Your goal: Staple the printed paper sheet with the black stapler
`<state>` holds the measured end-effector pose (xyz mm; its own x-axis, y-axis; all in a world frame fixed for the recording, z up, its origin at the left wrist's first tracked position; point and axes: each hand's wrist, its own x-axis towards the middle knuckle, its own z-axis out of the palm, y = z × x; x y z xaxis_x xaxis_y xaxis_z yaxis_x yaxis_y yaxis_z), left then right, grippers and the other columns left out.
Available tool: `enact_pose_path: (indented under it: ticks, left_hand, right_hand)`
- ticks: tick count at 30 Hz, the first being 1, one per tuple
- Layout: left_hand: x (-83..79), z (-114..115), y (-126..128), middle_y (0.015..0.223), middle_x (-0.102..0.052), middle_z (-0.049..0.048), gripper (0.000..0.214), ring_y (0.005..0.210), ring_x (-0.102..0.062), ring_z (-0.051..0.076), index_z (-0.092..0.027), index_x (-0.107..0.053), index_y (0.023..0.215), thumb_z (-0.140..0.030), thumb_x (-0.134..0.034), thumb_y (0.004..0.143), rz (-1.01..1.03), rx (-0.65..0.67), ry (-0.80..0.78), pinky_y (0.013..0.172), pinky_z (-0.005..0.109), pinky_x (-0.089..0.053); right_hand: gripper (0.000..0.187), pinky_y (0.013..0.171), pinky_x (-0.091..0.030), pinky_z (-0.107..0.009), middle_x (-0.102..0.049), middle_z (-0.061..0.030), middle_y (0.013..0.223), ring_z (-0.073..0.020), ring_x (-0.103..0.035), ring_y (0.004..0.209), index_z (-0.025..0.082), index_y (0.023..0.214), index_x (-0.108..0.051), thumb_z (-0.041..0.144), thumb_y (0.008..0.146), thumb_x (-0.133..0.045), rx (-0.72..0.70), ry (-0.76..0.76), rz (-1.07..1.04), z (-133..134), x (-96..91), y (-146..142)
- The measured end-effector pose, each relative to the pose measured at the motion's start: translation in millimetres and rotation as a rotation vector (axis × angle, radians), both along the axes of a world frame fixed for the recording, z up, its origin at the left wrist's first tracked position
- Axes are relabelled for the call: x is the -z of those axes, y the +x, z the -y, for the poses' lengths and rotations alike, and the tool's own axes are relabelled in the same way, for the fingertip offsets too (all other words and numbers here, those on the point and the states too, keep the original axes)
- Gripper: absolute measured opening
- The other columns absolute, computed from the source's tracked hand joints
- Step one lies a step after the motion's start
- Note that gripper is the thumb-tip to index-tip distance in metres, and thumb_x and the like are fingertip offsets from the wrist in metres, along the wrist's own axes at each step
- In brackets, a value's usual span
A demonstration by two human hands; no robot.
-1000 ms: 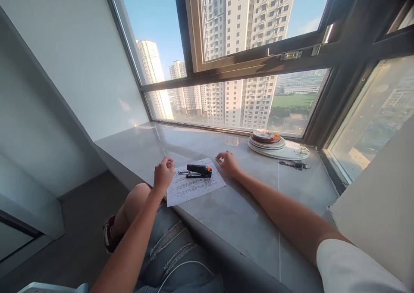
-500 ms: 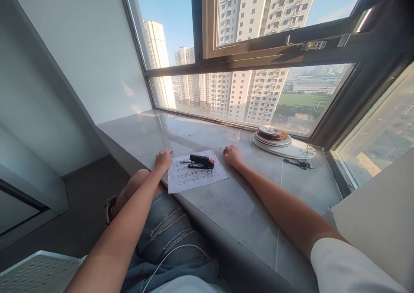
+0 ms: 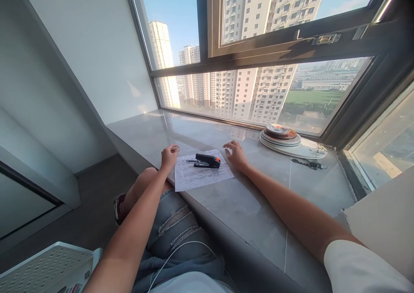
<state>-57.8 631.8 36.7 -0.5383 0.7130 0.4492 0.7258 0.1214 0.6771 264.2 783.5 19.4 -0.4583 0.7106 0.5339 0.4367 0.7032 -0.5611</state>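
My left hand [image 3: 169, 156] is raised slightly above the left side of the sheet of printed paper [image 3: 194, 182], its fingertips pinched together. Whatever is between them is too small to make out. On the paper lies a black stapler [image 3: 208, 160] with an orange patch at its right end, its arms spread apart toward the left. Just right of the paper, my right hand [image 3: 237, 156] rests on the grey ledge [image 3: 252, 198]. Its fingers are bent and apart, with nothing visible in them.
A stack of plates [image 3: 280, 135] stands by the window at the right, with a dark strap-like item [image 3: 308, 163] in front. Below the ledge at lower left is a white perforated rack [image 3: 51, 265]. A white cable [image 3: 181, 246] crosses my lap.
My left hand has lifted off the ledge and its fingers have come together. The fingers of my right hand have spread. The whole view has shifted slightly; the stapler and paper stay put.
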Motion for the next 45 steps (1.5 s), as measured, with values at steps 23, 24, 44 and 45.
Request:
enact_pose_path:
  ticks: [23,24,44,45]
  left_hand:
    - [3.6,59.2,75.5,0.114,-0.083,0.0113,0.031,0.102,-0.077,0.028,-0.018,-0.082,0.127,-0.026,-0.070,0.099,0.013,0.124,0.011,0.098,0.038,-0.059]
    - [2.3,58.9,77.4,0.116,-0.083,0.0115,0.030,0.107,-0.076,0.029,-0.019,-0.081,0.126,-0.024,-0.068,0.101,-0.066,0.127,-0.023,0.101,0.038,-0.058]
    - [6.2,55.4,83.8,0.126,-0.080,0.0060,0.026,0.117,-0.072,0.031,-0.027,-0.086,0.111,-0.016,-0.066,0.099,-0.299,0.169,-0.225,0.103,0.040,-0.053]
    - [5.3,55.3,84.6,0.125,-0.080,0.0057,0.025,0.115,-0.072,0.031,-0.027,-0.087,0.110,-0.016,-0.067,0.098,-0.291,0.160,-0.233,0.101,0.040,-0.053]
  right_hand:
    - [0.047,0.109,-0.054,-0.043,-0.072,-0.0144,0.143,-0.0312,-0.069,0.129,0.021,0.146,-0.062,0.033,0.101,-0.064,-0.512,0.119,0.129,60.3,-0.5,-27.4]
    - [0.047,0.109,-0.054,-0.043,-0.072,-0.0145,0.142,-0.0312,-0.069,0.128,0.020,0.146,-0.061,0.032,0.101,-0.063,-0.509,0.117,0.132,60.6,-0.4,-27.7]
    - [0.045,0.110,-0.052,-0.043,-0.072,-0.0151,0.139,-0.0300,-0.067,0.127,0.021,0.145,-0.060,0.032,0.101,-0.060,-0.551,0.129,0.134,57.9,-0.1,-29.6]
    - [0.045,0.110,-0.052,-0.043,-0.072,-0.0155,0.139,-0.0303,-0.067,0.127,0.020,0.145,-0.060,0.032,0.101,-0.060,-0.552,0.131,0.133,58.0,-0.3,-29.5]
